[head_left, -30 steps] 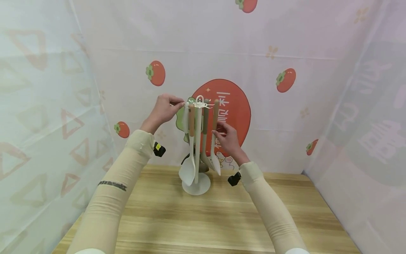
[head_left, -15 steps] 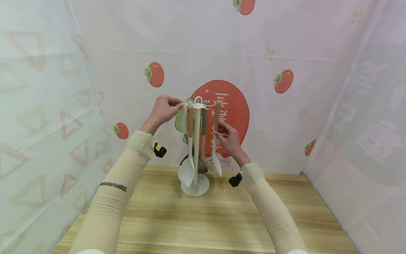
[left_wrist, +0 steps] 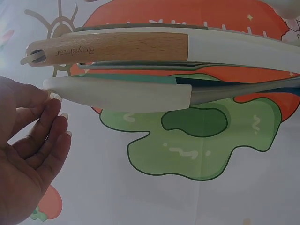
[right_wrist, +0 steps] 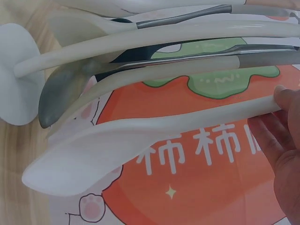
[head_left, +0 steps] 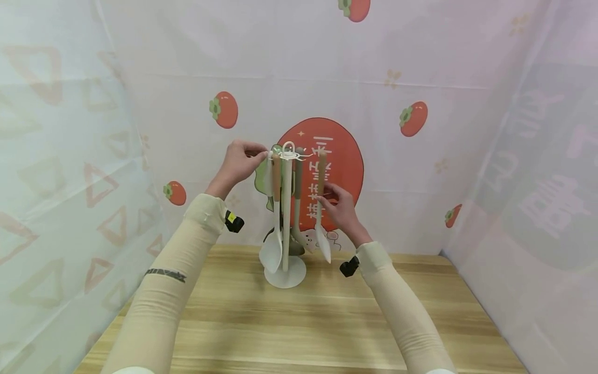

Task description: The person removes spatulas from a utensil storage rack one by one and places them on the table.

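A white utensil rack (head_left: 286, 218) stands upright with several kitchen utensils hanging from its hooks. My left hand (head_left: 239, 162) pinches a hook tip of the rack, right at the top end of a white utensil handle (left_wrist: 122, 93); the fingers partly hide that contact. In my right hand (head_left: 340, 206) is a white spoon (right_wrist: 98, 150) with a wooden handle (head_left: 322, 174), pinched where the wood meets the white shaft. This spoon hangs clear of the rack, head down, to its right. A broad white utensil head (head_left: 271, 253) hangs at the front left, below another wooden handle (left_wrist: 117, 48).
The rack's round white base (head_left: 286, 278) rests on the wooden table (head_left: 280, 327). Behind hangs a white cloth backdrop (head_left: 322, 62) printed with persimmons. Cloth walls flank the table left and right. A grey-handled utensil (head_left: 299, 187) hangs on the rack's right side.
The right hand has moved slightly right and down with the spoon, drawing its handle away from the rack's hook. The left hand keeps its pinch at the rack's top.
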`<state>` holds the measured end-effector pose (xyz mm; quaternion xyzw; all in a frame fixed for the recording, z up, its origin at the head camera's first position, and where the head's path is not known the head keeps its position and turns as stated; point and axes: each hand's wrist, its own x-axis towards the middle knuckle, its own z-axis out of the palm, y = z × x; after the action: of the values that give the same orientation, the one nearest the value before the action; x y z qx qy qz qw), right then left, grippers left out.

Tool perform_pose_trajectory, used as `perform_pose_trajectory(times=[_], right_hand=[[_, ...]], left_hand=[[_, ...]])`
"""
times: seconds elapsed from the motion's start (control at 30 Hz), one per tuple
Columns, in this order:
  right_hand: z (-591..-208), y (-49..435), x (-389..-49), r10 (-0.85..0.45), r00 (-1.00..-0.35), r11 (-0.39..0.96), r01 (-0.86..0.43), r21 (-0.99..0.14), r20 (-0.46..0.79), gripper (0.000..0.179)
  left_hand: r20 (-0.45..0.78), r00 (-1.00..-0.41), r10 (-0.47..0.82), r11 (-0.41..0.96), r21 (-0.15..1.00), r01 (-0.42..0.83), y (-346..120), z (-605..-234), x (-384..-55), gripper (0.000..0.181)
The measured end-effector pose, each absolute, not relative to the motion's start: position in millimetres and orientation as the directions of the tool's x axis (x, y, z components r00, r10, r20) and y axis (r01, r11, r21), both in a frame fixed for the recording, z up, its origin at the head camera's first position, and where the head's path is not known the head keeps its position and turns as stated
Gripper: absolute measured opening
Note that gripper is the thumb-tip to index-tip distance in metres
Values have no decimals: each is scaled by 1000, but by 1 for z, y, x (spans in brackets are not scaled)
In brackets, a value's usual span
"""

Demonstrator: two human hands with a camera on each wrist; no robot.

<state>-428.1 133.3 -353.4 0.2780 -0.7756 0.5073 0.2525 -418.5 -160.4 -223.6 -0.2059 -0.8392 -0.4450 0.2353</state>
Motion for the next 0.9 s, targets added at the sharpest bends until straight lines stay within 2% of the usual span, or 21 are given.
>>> perform_pose_trajectory(times=[0.27, 0.5, 0.9], right_hand=[[-361, 143, -428, -174, -728, 359, -674, -645, 664, 37], [-362, 149, -428, -167, -723, 328, -682, -654, 670, 39], [-364, 161, -428, -149, -743, 373, -653, -659, 652, 38]], left_hand=[[595, -793, 132, 497, 653, 572, -158, -224, -418, 24], [607, -783, 133, 515, 633, 578, -160, -224, -417, 25], [632, -763, 131, 538, 601, 590, -164, -228, -420, 25]])
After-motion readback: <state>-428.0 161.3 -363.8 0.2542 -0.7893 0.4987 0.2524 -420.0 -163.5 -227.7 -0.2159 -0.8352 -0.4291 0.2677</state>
